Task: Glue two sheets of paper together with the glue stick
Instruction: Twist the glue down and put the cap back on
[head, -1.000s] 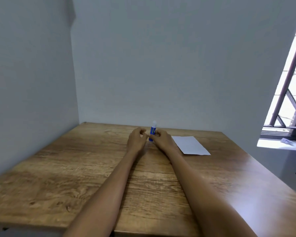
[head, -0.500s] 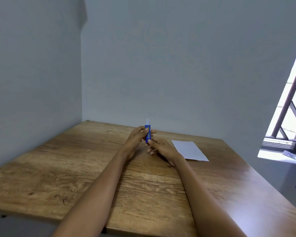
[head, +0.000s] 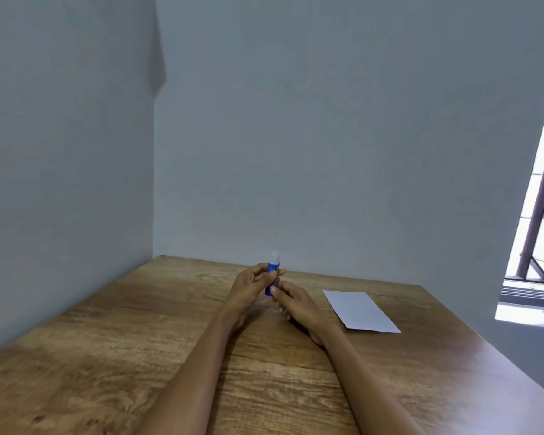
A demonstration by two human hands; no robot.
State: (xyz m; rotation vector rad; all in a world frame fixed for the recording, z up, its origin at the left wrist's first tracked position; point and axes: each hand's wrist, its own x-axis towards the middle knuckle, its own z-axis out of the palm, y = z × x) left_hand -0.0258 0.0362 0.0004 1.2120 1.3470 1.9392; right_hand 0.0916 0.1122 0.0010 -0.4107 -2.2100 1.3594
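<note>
Glue stick (head: 272, 277): slim blue cylinder with a pale, rounded, translucent-looking top, held upright above the counter (head: 107, 356) near its far edge. Left hand (head: 252, 290) grips the barrel, fingers and thumb curled round it; right hand (head: 292, 304) pinches the lower end. Whether the pale top is a cap or bare glue cannot be told. Paper (head: 360, 310): white, flat, rectangular, lying just right of the right hand; only 1 sheet can be made out. Counter: brown wood-grain, smooth finish. Risks: the smooth barrel may slip from the fingertip pinch; thin paper may slide or crease under the stick unless held; glue may smear the counter.
</note>
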